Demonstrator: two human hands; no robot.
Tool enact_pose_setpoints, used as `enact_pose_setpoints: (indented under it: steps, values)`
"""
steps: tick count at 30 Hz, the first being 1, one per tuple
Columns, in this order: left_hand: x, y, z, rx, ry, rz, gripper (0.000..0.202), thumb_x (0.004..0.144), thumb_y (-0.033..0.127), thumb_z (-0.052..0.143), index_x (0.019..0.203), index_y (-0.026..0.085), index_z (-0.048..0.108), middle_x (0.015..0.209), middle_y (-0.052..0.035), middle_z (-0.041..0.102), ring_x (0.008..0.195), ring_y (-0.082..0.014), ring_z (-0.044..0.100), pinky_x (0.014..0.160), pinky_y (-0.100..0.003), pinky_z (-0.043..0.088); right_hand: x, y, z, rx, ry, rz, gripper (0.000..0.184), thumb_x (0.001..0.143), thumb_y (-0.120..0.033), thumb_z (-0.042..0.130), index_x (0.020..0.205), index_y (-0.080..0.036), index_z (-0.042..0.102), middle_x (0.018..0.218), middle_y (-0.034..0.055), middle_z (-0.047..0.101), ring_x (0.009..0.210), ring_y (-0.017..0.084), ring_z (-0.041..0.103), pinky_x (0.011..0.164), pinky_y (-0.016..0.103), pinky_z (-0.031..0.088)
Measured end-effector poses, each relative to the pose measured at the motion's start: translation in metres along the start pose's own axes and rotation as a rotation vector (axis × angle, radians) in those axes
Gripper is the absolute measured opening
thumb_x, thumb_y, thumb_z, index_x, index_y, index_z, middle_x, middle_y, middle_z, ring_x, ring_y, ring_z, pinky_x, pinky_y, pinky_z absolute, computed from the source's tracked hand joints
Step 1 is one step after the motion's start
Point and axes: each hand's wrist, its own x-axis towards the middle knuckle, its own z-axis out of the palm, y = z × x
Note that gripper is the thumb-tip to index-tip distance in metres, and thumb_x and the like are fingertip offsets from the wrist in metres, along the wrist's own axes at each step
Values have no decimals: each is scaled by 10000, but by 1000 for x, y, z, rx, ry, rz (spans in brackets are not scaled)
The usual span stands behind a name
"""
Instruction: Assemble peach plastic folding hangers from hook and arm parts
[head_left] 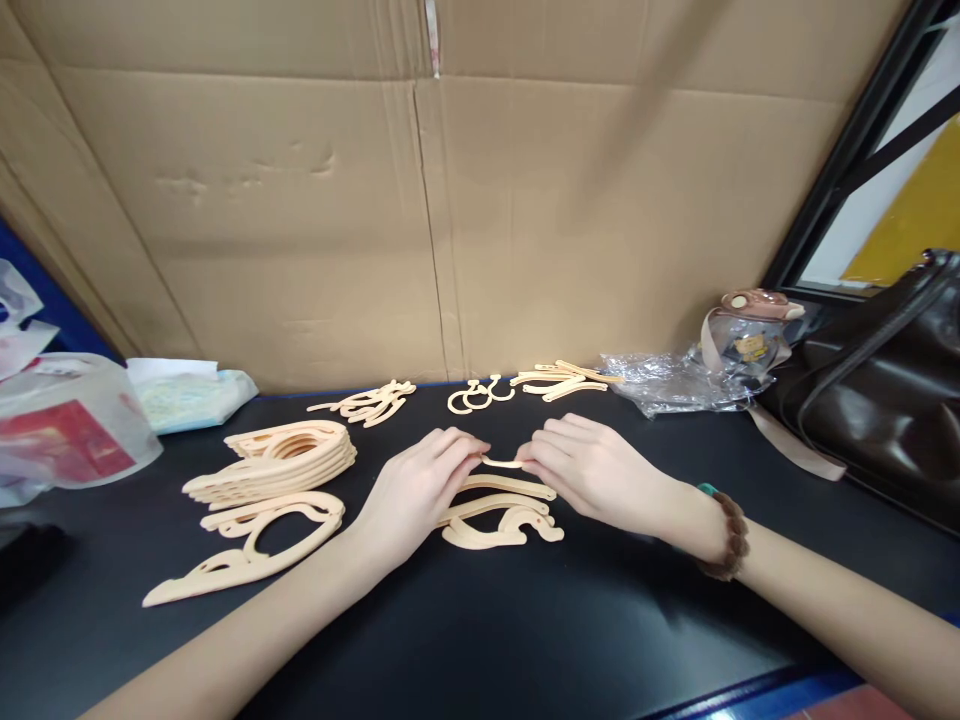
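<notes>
Between my fingertips, over the middle of the table, is a thin cream plastic hanger strip (502, 463). My left hand (429, 485) pinches one end of it and my right hand (589, 465) pinches the other. Just below lie two curved hanger arms (517, 487) and a hanger piece with a hook (525, 525), partly covered by my left hand. Left of that hand is a stack of folded cream hangers (281, 460). In front of the stack, another folded hanger (247, 560) lies flat.
Along the back lie loose curved pieces (375, 402), several hooks (480, 393) and straight strips (562, 380). Crumpled clear plastic (675, 382), a drink bottle (750, 335) and a dark bag (885, 390) stand right. A plastic tub (82, 420) and tissue pack (191, 395) sit left. Cardboard (300, 230) walls the back.
</notes>
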Motion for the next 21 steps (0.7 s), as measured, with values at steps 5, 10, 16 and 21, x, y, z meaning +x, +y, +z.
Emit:
enact_pose_setpoints:
  steps: [5,10,16,21]
  values:
    - [1,5,-4,-180,21,-45,259,977,280,366,998,216,617,965,-22,664,882,-162,604,792,-284,487,0,3,-1,347,130,302,214,990,-249,369,938,-186,567,772,24,612,680,144,550,651,276,418]
    - [3,21,-6,-643,-81,-296,224,937,353,458,955,219,636,881,9,668,786,-139,626,666,-223,493,0,8,10,806,216,514,143,963,-281,439,1008,-209,555,788,2,625,749,137,612,725,277,465]
    - [1,34,-8,-554,80,-323,150,820,368,643,820,218,644,703,33,563,593,-105,485,523,-210,404,5,-4,19,1306,141,683,236,912,-400,534,917,-169,583,770,21,667,715,143,640,670,279,501]
    - [-4,34,-9,-431,85,-243,154,860,386,611,869,239,661,715,22,559,659,-129,526,582,-231,419,7,-20,14,1426,30,571,227,810,-387,678,912,-186,704,926,26,712,892,180,660,829,316,514]
